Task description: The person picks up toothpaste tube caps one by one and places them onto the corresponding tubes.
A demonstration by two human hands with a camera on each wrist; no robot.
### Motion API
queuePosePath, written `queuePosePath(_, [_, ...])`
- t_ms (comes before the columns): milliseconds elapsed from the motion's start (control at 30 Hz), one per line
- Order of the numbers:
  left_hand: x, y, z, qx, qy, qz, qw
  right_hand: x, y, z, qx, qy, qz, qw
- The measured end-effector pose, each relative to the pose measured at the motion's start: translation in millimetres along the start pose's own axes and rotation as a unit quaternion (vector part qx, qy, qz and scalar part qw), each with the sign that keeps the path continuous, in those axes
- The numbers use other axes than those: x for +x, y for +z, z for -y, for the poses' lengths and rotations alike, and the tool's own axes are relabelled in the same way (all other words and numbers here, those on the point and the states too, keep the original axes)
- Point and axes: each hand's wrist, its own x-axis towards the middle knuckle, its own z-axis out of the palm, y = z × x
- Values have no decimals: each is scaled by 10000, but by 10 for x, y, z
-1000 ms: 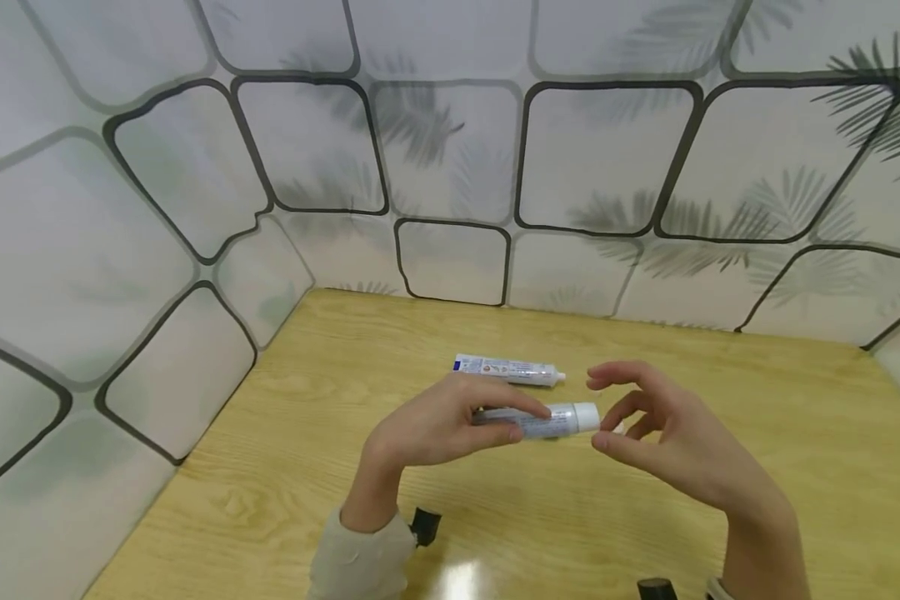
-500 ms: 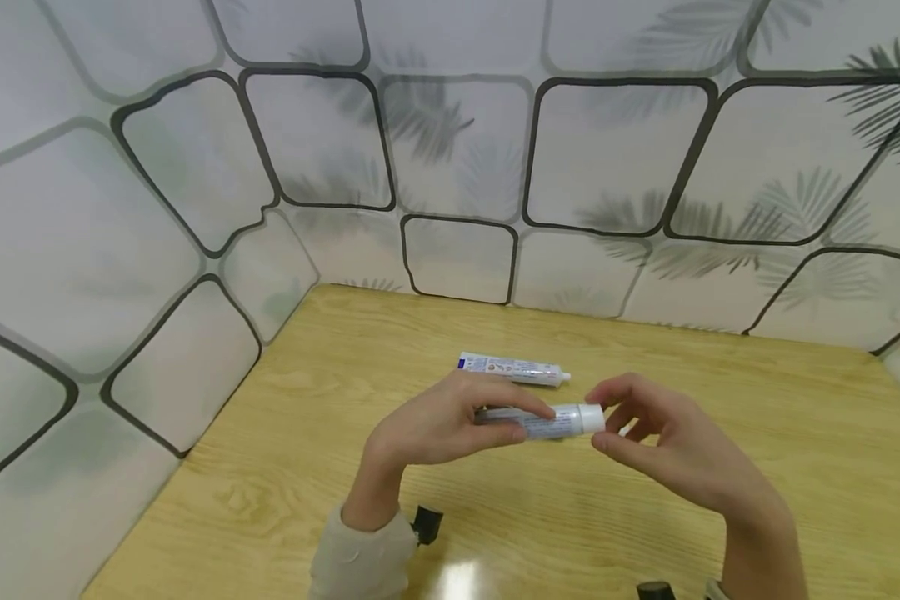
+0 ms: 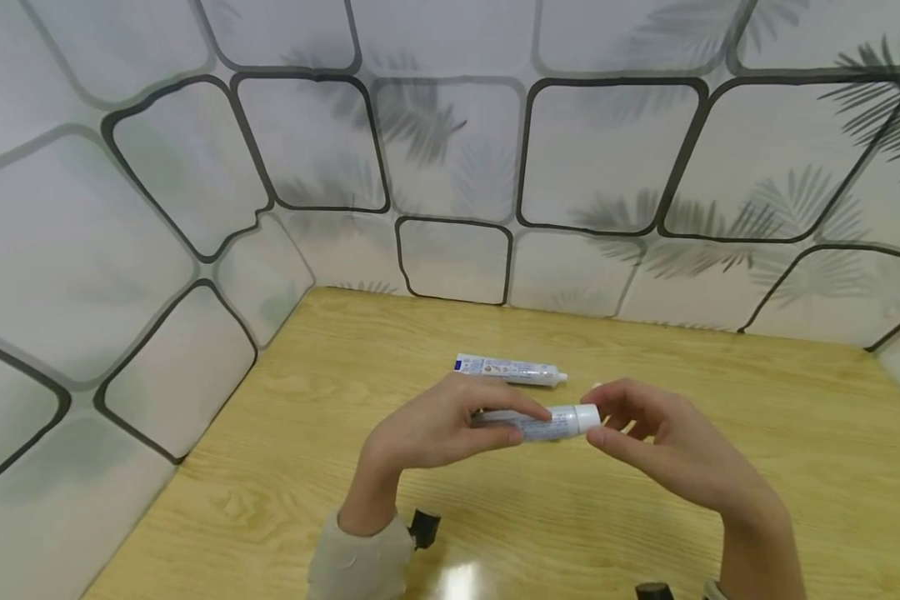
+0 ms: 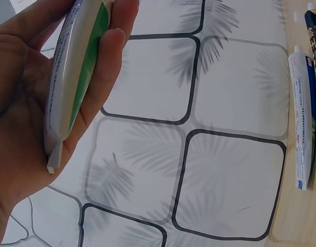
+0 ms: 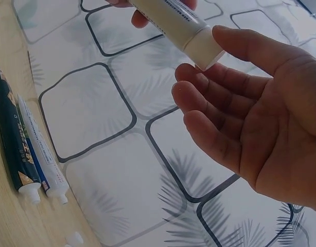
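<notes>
My left hand [image 3: 438,421] grips a white toothpaste tube [image 3: 540,423] above the table, its white cap [image 3: 588,417] pointing right. A green panel shows on this tube [image 4: 88,67] in the left wrist view. The thumb and index finger of my right hand [image 3: 663,433] pinch the cap from both sides; the other fingers curl loosely below it in the right wrist view. Behind the held tube, a second toothpaste tube [image 3: 508,370], white and blue, lies on the table. Beside it lies a dark tube [image 5: 15,136], hidden in the head view by my left hand and the held tube.
The wooden table [image 3: 270,475] meets a patterned wall covering [image 3: 450,150] at the back and left. A small white cap [image 5: 74,239] lies on the table near the capped ends of the lying tubes. Black camera mounts [image 3: 424,528] sit at both wrists.
My right hand's index finger, raised and apart one second ago, has come down onto the cap, and the thumb has closed in. The left hand and its tube have stayed nearly still.
</notes>
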Motion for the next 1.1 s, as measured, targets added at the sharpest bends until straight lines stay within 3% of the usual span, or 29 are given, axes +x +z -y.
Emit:
queuePosePath(267, [32, 18, 0, -107, 89, -29, 9999, -7, -11, -18, -26, -218, -53, 9997])
queuePosePath(567, [57, 45, -3, -66, -7, -108, 9999, 4, -12, -20, 164, -94, -148, 9997])
queuePosePath(767, [80, 68, -22, 467, -39, -84, 9989, 20, 2, -12, 491, 159, 30, 9987])
queuePosePath(900, [104, 76, -42, 834, -24, -173, 9964, 31, -2, -15, 505, 290, -91, 9983])
queuePosePath(1100, [112, 83, -50, 727, -199, -306, 9967, 23, -13, -2, 868, 99, -452, 9951])
